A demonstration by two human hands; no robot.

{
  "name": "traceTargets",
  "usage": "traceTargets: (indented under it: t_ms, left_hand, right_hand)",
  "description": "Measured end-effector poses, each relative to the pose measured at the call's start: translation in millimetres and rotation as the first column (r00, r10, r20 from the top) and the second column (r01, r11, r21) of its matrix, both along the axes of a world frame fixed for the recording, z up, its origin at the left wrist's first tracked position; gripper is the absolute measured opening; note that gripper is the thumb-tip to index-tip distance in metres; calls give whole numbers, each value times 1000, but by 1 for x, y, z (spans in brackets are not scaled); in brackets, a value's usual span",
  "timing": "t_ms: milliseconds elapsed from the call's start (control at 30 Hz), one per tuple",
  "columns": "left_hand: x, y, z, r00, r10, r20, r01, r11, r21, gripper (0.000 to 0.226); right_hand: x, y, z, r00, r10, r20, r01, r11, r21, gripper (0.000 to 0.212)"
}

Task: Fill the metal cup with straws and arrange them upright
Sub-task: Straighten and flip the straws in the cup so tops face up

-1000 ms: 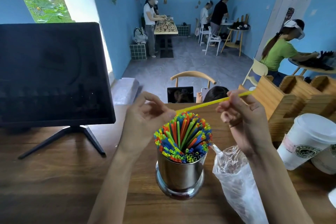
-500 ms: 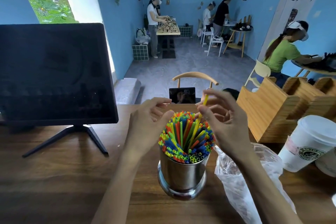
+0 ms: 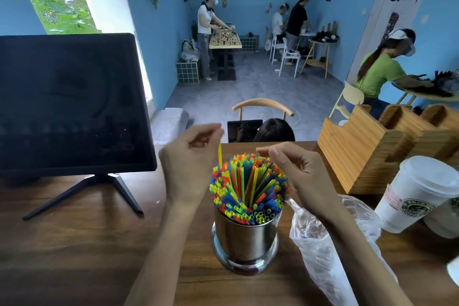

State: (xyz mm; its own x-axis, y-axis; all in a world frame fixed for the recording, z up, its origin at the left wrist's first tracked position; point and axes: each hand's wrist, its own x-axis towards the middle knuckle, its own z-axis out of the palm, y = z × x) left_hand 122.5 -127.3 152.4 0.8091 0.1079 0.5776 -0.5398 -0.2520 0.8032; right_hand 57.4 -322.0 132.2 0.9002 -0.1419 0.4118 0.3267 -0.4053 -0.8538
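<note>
A shiny metal cup point(image 3: 246, 238) stands on the wooden counter, packed with upright straws point(image 3: 248, 186) in red, blue, green and yellow. One yellow straw point(image 3: 219, 154) sticks up above the others at the bundle's far left edge. My left hand point(image 3: 191, 164) pinches the top of that straw between thumb and fingers. My right hand point(image 3: 295, 174) hovers at the bundle's right side, fingers curled and apart, holding nothing that I can see.
A clear plastic bag point(image 3: 323, 243) lies right of the cup under my right forearm. White lidded paper cups point(image 3: 417, 194) and a wooden organiser point(image 3: 367, 146) stand at the right. A dark monitor point(image 3: 69, 104) on a stand fills the left.
The yellow straw went from lying across both hands to standing upright in the bundle. My right hand let go of it; my left hand now holds its top.
</note>
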Motion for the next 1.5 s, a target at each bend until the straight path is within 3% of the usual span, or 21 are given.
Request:
traceTargets:
  t_ms: [100, 200, 267, 400, 600, 667, 733, 867, 1033, 1133, 1233, 1300, 1400, 1500]
  left_hand:
    - [-11, 2, 25, 975, 63, 212, 3, 955, -296, 15]
    - [-23, 3, 43, 945, 79, 318, 86, 877, -472, 12]
    - [-29, 2, 45, 950, 37, 311, 139, 840, -524, 10]
    - [-31, -2, 24, 983, -42, 180, 128, 860, -494, 8]
    - [-32, 1, 21, 997, 13, 71, 38, 743, -668, 13]
    - [-32, 1, 26, 998, 19, 67, 33, 715, -699, 14]
    - [-32, 1, 26, 998, 6, 62, 39, 721, -692, 13]
    - [-22, 5, 12, 999, -38, 37, 53, 786, -615, 7]
    - [-17, 3, -7, 989, -145, -31, 107, 845, -523, 10]
    - [-14, 8, -15, 948, -310, -76, 279, 919, -280, 11]
    - [-12, 13, -18, 894, -413, -171, 436, 891, 125, 22]
    - [-15, 12, -17, 896, -381, -230, 437, 851, 293, 24]
    - [-18, 10, -14, 909, -297, -294, 406, 793, 454, 21]
    - [-17, 11, -14, 921, -285, -265, 380, 804, 457, 14]
  right_hand:
    - [5, 1, 1, 998, -45, -42, 45, 999, -5, 29]
    - [9, 5, 2, 995, -16, -103, 11, 999, -45, 38]
    - [9, 10, 5, 993, 42, -110, -40, 999, 16, 40]
    - [9, 10, 17, 984, 167, -56, -142, 940, 310, 33]
    - [8, 2, 19, 956, 192, -222, -208, 977, -52, 42]
    - [9, 5, 18, 970, 154, -190, -170, 983, -70, 38]
    - [10, 6, 18, 982, 137, -128, -136, 991, 19, 29]
    - [7, -12, 23, 977, 207, -46, -181, 928, 326, 26]
    - [4, -25, 31, 946, 306, 110, -308, 734, 606, 41]
    - [4, -25, 40, 965, 192, 176, -259, 648, 716, 24]
    - [5, -22, 47, 974, 37, 225, -185, 703, 687, 22]
    - [5, -17, 49, 964, -27, 264, -140, 793, 593, 20]
    - [6, -10, 45, 920, -128, 370, -30, 919, 393, 36]
    - [5, 6, 34, 890, -124, 439, 23, 973, 229, 38]
